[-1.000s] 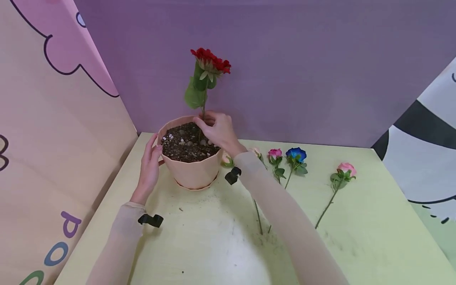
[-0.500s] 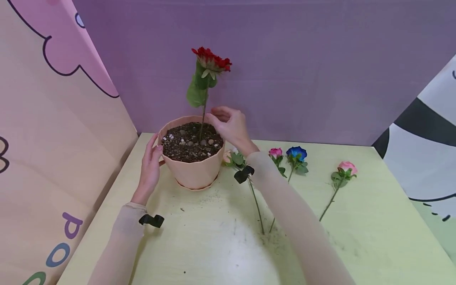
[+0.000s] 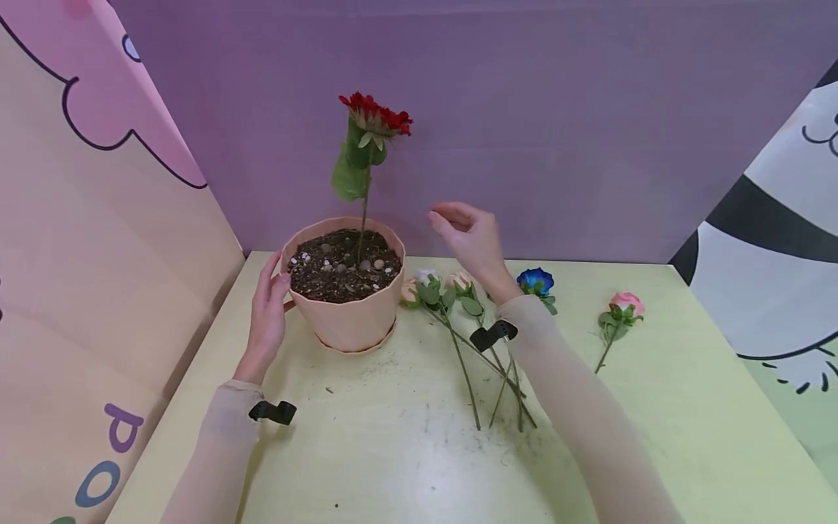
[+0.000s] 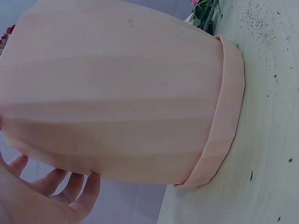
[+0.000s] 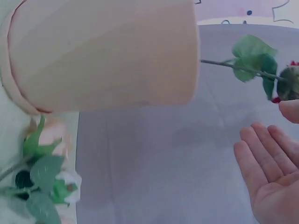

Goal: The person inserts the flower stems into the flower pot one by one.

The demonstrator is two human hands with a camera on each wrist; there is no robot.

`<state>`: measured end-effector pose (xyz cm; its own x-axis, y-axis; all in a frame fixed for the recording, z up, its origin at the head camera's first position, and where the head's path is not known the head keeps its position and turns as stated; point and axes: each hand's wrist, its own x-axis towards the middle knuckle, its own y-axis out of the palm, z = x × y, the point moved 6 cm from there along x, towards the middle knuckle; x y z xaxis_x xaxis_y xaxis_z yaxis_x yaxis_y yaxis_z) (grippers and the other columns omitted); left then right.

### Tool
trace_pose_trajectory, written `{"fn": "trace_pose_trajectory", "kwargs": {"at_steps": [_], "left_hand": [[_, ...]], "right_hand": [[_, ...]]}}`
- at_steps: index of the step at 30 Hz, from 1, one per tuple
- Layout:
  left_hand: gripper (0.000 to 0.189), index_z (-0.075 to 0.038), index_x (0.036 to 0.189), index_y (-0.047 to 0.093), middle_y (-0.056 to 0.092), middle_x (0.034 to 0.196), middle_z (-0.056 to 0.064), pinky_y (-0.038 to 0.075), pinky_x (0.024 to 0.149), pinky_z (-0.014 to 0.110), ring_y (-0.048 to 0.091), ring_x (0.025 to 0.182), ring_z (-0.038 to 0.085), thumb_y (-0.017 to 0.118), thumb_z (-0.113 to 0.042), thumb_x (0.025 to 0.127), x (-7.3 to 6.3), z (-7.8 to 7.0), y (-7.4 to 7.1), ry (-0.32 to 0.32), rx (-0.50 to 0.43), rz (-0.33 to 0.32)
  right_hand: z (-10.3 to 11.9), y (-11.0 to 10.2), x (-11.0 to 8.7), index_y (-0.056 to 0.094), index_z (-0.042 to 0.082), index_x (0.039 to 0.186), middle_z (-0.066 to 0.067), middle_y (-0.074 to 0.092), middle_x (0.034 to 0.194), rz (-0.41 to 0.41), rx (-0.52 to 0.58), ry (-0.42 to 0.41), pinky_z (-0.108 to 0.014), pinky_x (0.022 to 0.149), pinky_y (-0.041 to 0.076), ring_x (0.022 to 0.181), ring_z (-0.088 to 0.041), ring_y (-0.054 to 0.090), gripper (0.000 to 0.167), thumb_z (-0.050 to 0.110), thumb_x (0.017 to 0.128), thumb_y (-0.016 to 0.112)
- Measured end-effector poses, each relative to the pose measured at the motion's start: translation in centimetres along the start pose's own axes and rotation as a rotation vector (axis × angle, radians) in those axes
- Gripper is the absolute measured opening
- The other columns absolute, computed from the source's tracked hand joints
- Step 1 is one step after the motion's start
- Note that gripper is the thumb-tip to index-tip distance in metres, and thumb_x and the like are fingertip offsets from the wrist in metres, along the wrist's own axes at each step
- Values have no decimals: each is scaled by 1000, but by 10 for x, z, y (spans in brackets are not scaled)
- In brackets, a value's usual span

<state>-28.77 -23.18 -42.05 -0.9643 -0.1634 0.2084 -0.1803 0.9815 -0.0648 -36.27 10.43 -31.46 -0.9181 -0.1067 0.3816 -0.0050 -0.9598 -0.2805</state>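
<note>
Left fingers [image 4: 88, 193] touch pot [image 3: 347, 324]; wall [image 3: 98, 291] shows "od".

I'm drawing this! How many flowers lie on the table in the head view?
5 show: peach, white and another peach right of the pot, blue beyond the right sleeve, pink farthest right. The sleeve may hide more.

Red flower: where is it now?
Head view, left of centre: the red flower stands in the soil of the pink pot, between the left hand at the pot's side and the right hand.

left fingers [image 4: 88, 196] seemingly relaxed | right arm [image 3: 585, 407] outstretched | right fingers [image 5: 252, 165] loose
</note>
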Motion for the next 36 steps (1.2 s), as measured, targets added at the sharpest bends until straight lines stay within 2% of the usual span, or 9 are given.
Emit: {"fn": "trace_pose_trajectory", "kwargs": {"at_steps": [6,9,14,20,23,28,32,36], "left_hand": [[60,-26,172,21,32,174,7,43,118,59,44,152,33,35,-37,115,0,0,-1,-2,12,5],[59,-28,172,23,34,174,6,43,117,58,44,152,32,35,-37,115,0,1,-1,-7,9,0],[58,-26,172,23,36,172,9,44,116,57,45,150,31,35,-33,115,1,1,-2,-5,-5,-8],[59,-26,172,22,32,174,9,43,118,60,41,154,32,35,-34,115,3,2,1,10,-5,7],[59,-27,172,21,30,174,7,42,119,59,40,155,32,35,-34,115,1,5,1,-1,5,14],[58,-27,172,21,31,174,8,43,119,59,40,155,31,34,-33,116,-4,7,0,-12,5,12],[58,-27,172,21,32,174,9,42,119,59,40,155,32,34,-34,116,-3,6,-1,-2,0,15],[58,-26,172,21,33,172,11,41,119,59,41,154,33,34,-33,115,-1,4,0,4,-6,13]], "right_hand": [[-13,-29,-17,75,4,127,-15,79,122,-12,-5,42,-26,92,62,97,-3,76,34,29,104,70],[-25,-39,-29,74,-1,127,-20,78,122,-5,-16,64,-21,85,62,89,3,75,35,27,105,69],[-48,-53,-50,73,-1,128,-25,76,123,5,-50,96,-19,75,62,84,5,74,37,28,106,67],[-71,-86,-75,71,-3,131,-27,75,125,-39,-93,143,-17,80,61,83,4,74,42,31,106,67],[-84,-108,-93,70,-1,133,-19,77,124,-60,-145,185,-16,81,60,83,5,74,44,33,107,66],[-105,-143,-122,69,-2,136,4,80,113,-88,-206,223,-14,79,60,84,7,74,46,34,107,65],[-121,-168,-139,66,-4,138,19,76,104,-97,-223,245,-16,78,61,85,9,73,46,30,108,64],[-137,-188,-155,62,-8,141,33,69,95,-95,-234,311,-18,76,62,85,11,71,49,29,108,63]]}}
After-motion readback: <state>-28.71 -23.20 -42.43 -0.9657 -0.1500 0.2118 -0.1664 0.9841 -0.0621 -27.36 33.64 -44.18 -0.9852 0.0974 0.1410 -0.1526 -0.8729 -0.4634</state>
